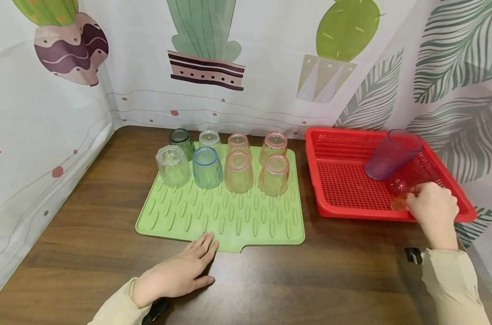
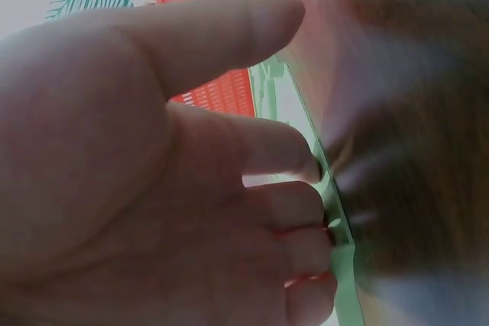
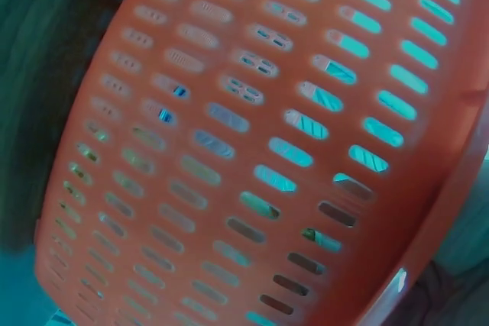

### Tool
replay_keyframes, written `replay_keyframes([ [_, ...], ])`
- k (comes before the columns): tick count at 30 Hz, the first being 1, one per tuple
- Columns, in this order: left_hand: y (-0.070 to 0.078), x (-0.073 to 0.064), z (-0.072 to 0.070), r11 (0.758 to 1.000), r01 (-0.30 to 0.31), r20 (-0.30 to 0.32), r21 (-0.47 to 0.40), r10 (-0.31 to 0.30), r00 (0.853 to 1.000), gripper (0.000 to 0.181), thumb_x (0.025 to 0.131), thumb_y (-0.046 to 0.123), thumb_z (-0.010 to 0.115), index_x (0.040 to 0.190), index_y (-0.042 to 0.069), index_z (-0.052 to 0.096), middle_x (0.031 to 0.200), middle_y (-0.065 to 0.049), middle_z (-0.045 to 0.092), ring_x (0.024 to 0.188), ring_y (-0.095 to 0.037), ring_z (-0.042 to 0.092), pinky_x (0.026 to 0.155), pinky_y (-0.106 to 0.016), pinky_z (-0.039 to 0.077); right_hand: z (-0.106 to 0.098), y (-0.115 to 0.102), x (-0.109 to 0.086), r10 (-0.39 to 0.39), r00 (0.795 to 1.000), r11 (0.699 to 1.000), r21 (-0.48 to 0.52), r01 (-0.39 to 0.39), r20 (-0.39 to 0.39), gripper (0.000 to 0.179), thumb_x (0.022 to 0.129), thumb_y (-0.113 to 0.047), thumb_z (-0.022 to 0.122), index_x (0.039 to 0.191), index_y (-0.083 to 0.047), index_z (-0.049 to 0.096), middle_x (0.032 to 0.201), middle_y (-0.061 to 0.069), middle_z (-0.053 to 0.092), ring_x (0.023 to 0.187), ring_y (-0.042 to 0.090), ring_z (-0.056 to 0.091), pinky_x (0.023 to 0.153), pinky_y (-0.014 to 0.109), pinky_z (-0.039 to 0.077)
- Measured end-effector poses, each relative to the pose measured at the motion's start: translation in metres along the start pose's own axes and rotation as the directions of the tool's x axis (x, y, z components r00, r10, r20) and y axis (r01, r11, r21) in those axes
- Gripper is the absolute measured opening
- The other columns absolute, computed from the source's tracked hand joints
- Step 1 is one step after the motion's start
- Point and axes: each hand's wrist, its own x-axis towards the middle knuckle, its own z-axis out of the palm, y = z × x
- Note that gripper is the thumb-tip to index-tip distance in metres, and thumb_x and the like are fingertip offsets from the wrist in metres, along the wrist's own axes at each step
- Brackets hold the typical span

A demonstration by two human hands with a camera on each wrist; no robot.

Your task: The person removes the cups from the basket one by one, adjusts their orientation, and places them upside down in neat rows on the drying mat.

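Fingertips of my left hand (image 1: 176,273) rest at the front edge of the light green drying mat (image 1: 225,225), straight and slightly spread. In the left wrist view its palm and fingers (image 2: 283,146) lie beside that mat's edge. At the right, my right hand (image 1: 434,207) reaches over the red basket's (image 1: 320,205) front rim, its curled fingers gripping an amber drinking glass (image 1: 399,203). Much of that glass is hidden by the hand and rim. Only the basket's slotted wall (image 3: 237,150) fills the right wrist view; the hand is hidden there.
Several upturned glasses stand in two rows on the mat's back half, including a blue glass (image 1: 207,169) and a pink glass (image 1: 274,176). Inside the basket a tall blue-purple tumbler (image 1: 388,155) leans near a pinkish glass (image 1: 398,184). A patterned curtain (image 1: 270,54) borders the wooden table (image 1: 290,280).
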Motion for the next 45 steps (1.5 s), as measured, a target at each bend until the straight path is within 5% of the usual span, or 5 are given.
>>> replay_keyframes([
  [15,0.001,-0.001,0.001,1.0,0.003,-0.025,0.006,-0.003,1.0,0.072,0.096,0.032,0.058,0.149,-0.006,0.027,0.158,-0.028,0.015,0.148,-0.04,0.014,0.118,-0.055,0.021,-0.004,-0.019,-0.013,-0.014,0.99,0.999,0.047,0.021,-0.139,0.028,0.089,-0.016,0.049,0.092,0.004,0.068,0.089,0.033,0.066,0.075,0.06,0.051,0.043,0.053,0.037],
  [32,0.0,0.0,0.0,1.0,0.004,-0.048,0.023,-0.003,0.999,0.069,0.097,0.032,0.057,0.149,-0.005,0.029,0.157,-0.025,0.021,0.147,-0.038,0.02,0.118,-0.054,0.023,-0.009,-0.039,-0.026,-0.106,0.941,0.979,0.134,0.156,-0.321,0.025,0.092,-0.013,0.055,0.103,0.005,0.069,0.09,0.029,0.069,0.073,0.054,0.057,0.051,0.054,0.036],
  [35,0.001,0.0,0.001,0.999,-0.006,-0.069,0.047,0.01,0.998,0.069,0.096,0.032,0.058,0.148,-0.005,0.032,0.156,-0.026,0.025,0.146,-0.038,0.024,0.117,-0.054,0.026,-0.007,-0.04,-0.026,-0.111,0.934,0.971,0.163,0.175,-0.339,0.025,0.093,-0.014,0.057,0.102,0.004,0.07,0.09,0.027,0.07,0.064,0.043,0.059,0.057,0.052,0.036],
  [39,0.001,0.0,0.002,0.998,0.0,-0.086,0.062,0.006,0.996,0.069,0.096,0.032,0.059,0.148,-0.005,0.032,0.156,-0.025,0.026,0.146,-0.037,0.024,0.116,-0.054,0.026,-0.006,-0.042,-0.026,-0.118,0.937,0.957,0.212,0.196,-0.33,0.024,0.093,-0.014,0.058,0.102,0.004,0.07,0.089,0.028,0.07,0.044,0.006,0.044,0.07,0.054,0.033],
  [45,0.0,0.001,0.005,0.998,-0.007,-0.104,0.068,0.014,0.994,0.07,0.095,0.031,0.06,0.147,-0.005,0.032,0.155,-0.026,0.027,0.145,-0.038,0.025,0.116,-0.054,0.027,-0.006,-0.046,-0.026,-0.132,0.936,0.935,0.273,0.227,-0.327,0.023,0.092,-0.012,0.059,0.104,0.005,0.07,0.095,0.029,0.07,0.053,-0.023,0.027,0.079,0.055,0.029],
])
